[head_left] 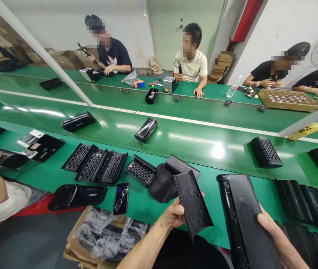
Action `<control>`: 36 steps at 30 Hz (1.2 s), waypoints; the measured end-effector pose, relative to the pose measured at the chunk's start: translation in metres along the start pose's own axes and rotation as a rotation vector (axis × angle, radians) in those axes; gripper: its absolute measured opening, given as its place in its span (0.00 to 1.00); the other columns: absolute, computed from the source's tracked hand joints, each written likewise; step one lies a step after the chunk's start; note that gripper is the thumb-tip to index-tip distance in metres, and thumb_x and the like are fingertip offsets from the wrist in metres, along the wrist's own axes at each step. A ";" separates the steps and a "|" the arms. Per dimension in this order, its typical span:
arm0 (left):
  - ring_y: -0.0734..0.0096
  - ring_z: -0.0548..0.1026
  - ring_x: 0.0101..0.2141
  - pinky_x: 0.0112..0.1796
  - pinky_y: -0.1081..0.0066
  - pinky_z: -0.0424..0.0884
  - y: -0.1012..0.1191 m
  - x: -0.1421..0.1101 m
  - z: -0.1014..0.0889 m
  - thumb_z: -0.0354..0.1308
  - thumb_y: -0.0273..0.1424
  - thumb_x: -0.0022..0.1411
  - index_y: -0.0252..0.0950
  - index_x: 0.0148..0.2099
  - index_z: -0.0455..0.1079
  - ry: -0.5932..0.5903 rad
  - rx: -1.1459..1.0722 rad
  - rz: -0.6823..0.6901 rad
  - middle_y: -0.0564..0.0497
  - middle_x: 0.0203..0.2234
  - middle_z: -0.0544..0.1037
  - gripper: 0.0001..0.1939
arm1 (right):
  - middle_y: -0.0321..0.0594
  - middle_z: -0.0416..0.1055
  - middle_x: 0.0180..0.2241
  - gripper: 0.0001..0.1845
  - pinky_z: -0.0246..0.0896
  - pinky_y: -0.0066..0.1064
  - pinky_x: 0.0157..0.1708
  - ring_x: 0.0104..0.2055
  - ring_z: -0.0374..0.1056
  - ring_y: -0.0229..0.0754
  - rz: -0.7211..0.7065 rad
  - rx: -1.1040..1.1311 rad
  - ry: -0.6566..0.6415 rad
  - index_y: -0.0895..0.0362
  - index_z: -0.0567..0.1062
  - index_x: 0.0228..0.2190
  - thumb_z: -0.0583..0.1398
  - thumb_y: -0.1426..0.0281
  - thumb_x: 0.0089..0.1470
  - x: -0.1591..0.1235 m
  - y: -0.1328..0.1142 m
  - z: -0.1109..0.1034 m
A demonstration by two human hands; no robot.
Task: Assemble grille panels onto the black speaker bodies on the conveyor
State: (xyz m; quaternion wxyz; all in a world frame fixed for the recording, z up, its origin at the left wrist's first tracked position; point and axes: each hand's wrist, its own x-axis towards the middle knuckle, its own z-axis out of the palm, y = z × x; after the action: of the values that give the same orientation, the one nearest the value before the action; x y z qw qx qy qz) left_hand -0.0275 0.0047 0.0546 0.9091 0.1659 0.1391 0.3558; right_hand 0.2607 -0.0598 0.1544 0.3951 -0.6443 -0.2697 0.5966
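Observation:
My left hand (175,213) grips a black perforated cover panel (195,205) by its left edge, thumb in front, the panel tilted over the table's near edge. In my right hand (271,224) is a larger black speaker housing (244,216), held along its right side; a long open slot runs down its left. The panel and the housing are apart. Just beyond my left hand lie a black cloth-like pouch (160,185), a dark block-shaped piece (183,167) and another perforated panel (140,170). Several black curved shells (301,201) lie right of the housing.
Perforated panels (100,164), a phone with glasses on it (121,198) and a black case (77,196) lie to the left. Below is a carton (75,243) of plastic-wrapped parts. Housings (146,130) sit on the green conveyor (192,144); co-workers sit opposite and at left.

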 end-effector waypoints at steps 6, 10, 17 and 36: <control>0.39 0.81 0.53 0.52 0.54 0.76 -0.008 0.026 0.015 0.76 0.37 0.46 0.35 0.62 0.74 -0.087 0.003 0.053 0.37 0.52 0.83 0.40 | 0.46 0.58 0.74 0.55 0.56 0.57 0.70 0.74 0.56 0.64 -0.381 -0.596 -0.049 0.46 0.52 0.75 0.65 0.44 0.56 0.023 -0.061 0.035; 0.35 0.79 0.56 0.54 0.49 0.75 -0.004 0.030 0.029 0.77 0.38 0.47 0.35 0.61 0.74 -0.134 0.037 0.068 0.36 0.53 0.82 0.39 | 0.49 0.63 0.71 0.55 0.62 0.59 0.65 0.70 0.63 0.65 -0.425 -0.762 -0.077 0.45 0.48 0.76 0.64 0.45 0.58 0.024 -0.070 0.059; 0.37 0.74 0.62 0.61 0.48 0.69 -0.003 0.027 0.024 0.77 0.36 0.48 0.36 0.64 0.72 -0.140 0.043 0.107 0.35 0.58 0.79 0.41 | 0.45 0.58 0.74 0.53 0.57 0.58 0.69 0.72 0.60 0.62 -0.378 -0.876 -0.096 0.44 0.46 0.76 0.62 0.45 0.60 0.028 -0.060 0.077; 0.44 0.80 0.54 0.46 0.59 0.78 -0.018 0.040 0.022 0.78 0.44 0.51 0.42 0.69 0.68 -0.059 0.153 -0.030 0.38 0.57 0.79 0.46 | 0.48 0.53 0.75 0.51 0.47 0.57 0.73 0.75 0.54 0.62 -0.279 -0.824 -0.100 0.48 0.45 0.77 0.59 0.44 0.65 0.038 -0.049 0.057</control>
State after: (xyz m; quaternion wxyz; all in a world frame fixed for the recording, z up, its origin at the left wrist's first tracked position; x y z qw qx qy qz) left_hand 0.0205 0.0153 0.0621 0.9027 0.2432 0.1416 0.3256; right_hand 0.2161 0.0084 0.1755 0.1686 -0.6758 -0.5884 0.4106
